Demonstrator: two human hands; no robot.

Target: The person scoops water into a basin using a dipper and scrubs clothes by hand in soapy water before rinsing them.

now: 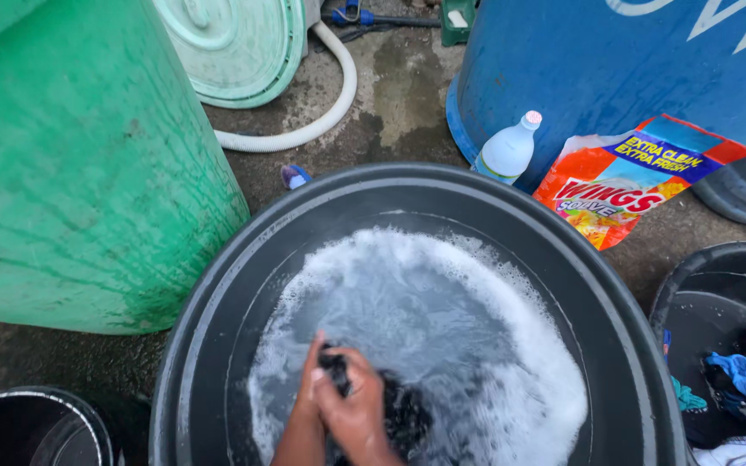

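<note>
**Head view: two hands wring a dark cloth in a soapy basin**

Head camera looks down into a big black basin (218, 285) of sudsy water (442, 319). At its near edge, the dark cloth (403, 412) sits bunched at the water's surface, its long axis running from the hands toward the near right. The left hand (308, 388) and the right hand (357, 412) press together, both clenched on the cloth's far-left end, fingers curled tight around it. Left of the basin stands a green barrel (79, 173). Beyond the far rim, a white bottle (508, 151) and a red detergent bag (623, 185) lean against a blue barrel (597, 69). A second black tub (710, 285) with clothes sits right.
</note>
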